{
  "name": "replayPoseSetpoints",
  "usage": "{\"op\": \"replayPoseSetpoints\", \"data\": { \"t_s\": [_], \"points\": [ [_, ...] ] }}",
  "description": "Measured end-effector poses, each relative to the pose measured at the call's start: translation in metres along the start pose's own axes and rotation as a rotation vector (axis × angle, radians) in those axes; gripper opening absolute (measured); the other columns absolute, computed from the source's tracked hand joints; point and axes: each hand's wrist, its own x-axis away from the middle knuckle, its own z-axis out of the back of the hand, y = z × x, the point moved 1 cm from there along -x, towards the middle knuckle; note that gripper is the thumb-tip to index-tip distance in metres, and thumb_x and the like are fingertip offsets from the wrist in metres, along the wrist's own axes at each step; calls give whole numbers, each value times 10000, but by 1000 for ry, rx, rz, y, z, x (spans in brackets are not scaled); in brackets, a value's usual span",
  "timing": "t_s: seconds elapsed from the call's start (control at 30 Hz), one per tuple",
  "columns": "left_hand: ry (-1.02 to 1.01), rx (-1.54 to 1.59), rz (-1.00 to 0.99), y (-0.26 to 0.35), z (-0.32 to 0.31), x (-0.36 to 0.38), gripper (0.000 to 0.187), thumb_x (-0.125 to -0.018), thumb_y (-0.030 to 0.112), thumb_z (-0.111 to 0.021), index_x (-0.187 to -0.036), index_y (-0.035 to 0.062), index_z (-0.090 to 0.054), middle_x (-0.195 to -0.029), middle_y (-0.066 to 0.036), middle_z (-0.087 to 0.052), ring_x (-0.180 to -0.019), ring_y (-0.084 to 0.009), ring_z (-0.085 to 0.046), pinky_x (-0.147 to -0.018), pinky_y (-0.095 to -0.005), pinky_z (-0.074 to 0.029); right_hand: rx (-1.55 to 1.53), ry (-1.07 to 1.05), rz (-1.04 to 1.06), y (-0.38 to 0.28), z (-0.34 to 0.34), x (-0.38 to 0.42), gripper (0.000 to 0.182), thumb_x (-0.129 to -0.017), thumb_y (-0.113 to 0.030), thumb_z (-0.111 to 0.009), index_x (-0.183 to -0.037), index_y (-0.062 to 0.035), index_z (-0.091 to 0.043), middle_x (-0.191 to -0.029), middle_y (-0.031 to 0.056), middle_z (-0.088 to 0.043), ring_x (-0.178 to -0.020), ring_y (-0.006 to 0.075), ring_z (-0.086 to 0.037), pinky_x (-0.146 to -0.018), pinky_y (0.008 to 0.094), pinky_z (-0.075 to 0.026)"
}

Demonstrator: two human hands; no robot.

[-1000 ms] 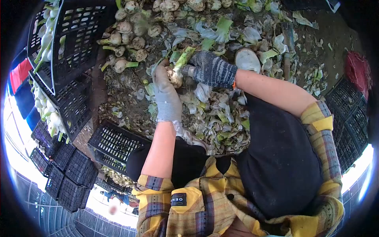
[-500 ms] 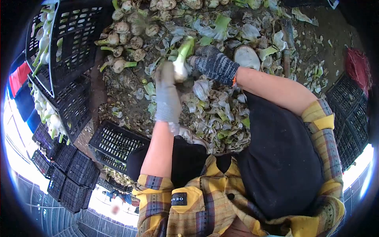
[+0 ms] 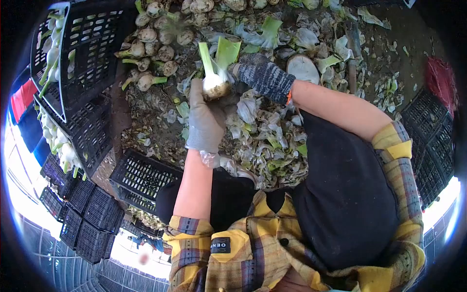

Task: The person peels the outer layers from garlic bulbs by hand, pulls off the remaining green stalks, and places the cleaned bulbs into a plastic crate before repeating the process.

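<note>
My left hand (image 3: pixel 204 119), in a light grey glove, holds a white bulb vegetable (image 3: pixel 215 83) with pale green stalks pointing up and away. My right hand (image 3: pixel 262 77), in a dark speckled knit glove, grips the same bulb from its right side. Both hands are above a heap of trimmed leaves (image 3: pixel 265 141) on the ground.
A pile of untrimmed bulbs (image 3: pixel 155 48) lies beyond the hands. Black plastic crates (image 3: pixel 92 58) with cleaned bulbs stand at the left, an empty crate (image 3: pixel 141 177) by my left knee, more crates (image 3: pixel 430 141) at the right. A boot (image 3: pixel 302 69) shows near my right hand.
The bulb has been lifted and turned so its stalks stand up. My left hand slid down under the bulb; the right hand stayed on it.
</note>
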Motion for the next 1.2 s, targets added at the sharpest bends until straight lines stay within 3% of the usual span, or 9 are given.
{"op": "replayPoseSetpoints", "data": {
  "t_s": [0.13,0.37,0.5,0.7,0.8,0.87,0.93,1.03,1.2],
  "points": [
    [185,-379,-343,-9,2,-6,440,-851,385,-553,-1137,62,-462,-971,-45,-557,-819,-126,-560,-658,-276,-470,27,-42,-17,5,-4,1,175,-839,-205,-471,-878,-68,-573,-747,179,-577,-695,350,-567,-607,422,-451],
    [35,-6,-27,-8,15,-10,383,-863,322,-536,-1143,65,-485,-978,-44,-582,-879,-177,-564,-743,-355,-464,-600,-98,-557,-11,3,-2,221,-856,-224,-457,-852,-57,-602,-768,185,-590,-689,314,-576,-625,396,-445],
    [-25,-37,-50,-5,6,-5,315,-878,325,-521,-1079,82,-519,-935,-40,-595,-828,-163,-565,-691,-354,-459,183,-91,137,-11,5,2,175,-840,-181,-477,-839,-48,-590,-730,166,-585,-677,291,-578,-609,377,-443],
    [197,-154,-182,1,13,-9,329,-891,325,-502,-1082,57,-500,-901,-42,-583,-794,-157,-566,-586,-303,-451,-767,-124,-451,-10,3,1,154,-859,-134,-530,-941,-8,-561,-900,42,-592,-787,140,-596,-646,273,-534],
    [161,-41,-222,10,15,-11,344,-911,333,-467,-1106,50,-478,-943,-72,-550,-780,-150,-557,-653,-282,-501,-1290,187,-945,-10,13,0,178,-870,-149,-514,-975,-8,-544,-937,87,-599,-741,174,-619,-650,292,-548],
    [142,69,-217,11,15,-10,343,-936,313,-404,-1113,25,-464,-991,-89,-532,-818,-176,-559,-749,-319,-508,-1014,147,-631,41,-13,14,189,-869,-171,-522,-976,-18,-553,-860,93,-606,-720,190,-625,-613,326,-530],
    [166,-13,-246,12,14,-8,381,-935,367,-381,-1081,39,-508,-967,-82,-568,-861,-189,-571,-754,-317,-490,-1375,183,-1055,4,8,6,314,-834,-285,-587,-1025,-40,-546,-858,96,-613,-737,216,-631,-594,362,-529],
    [175,-219,-303,10,13,-9,468,-924,425,-370,-1074,7,-516,-952,-86,-563,-841,-167,-562,-728,-266,-471,-1347,-213,-1143,-30,21,-1,322,-864,-267,-537,-1085,-32,-526,-949,128,-611,-796,242,-632,-667,379,-543],
    [123,-582,-330,7,7,0,598,-908,523,-334,-1076,-7,-553,-823,-69,-592,-695,-107,-543,-631,-225,-433,-897,-395,-863,-41,14,-12,432,-824,-360,-600,-1121,-51,-549,-853,73,-636,-652,132,-620,-578,277,-525]
  ]
}}
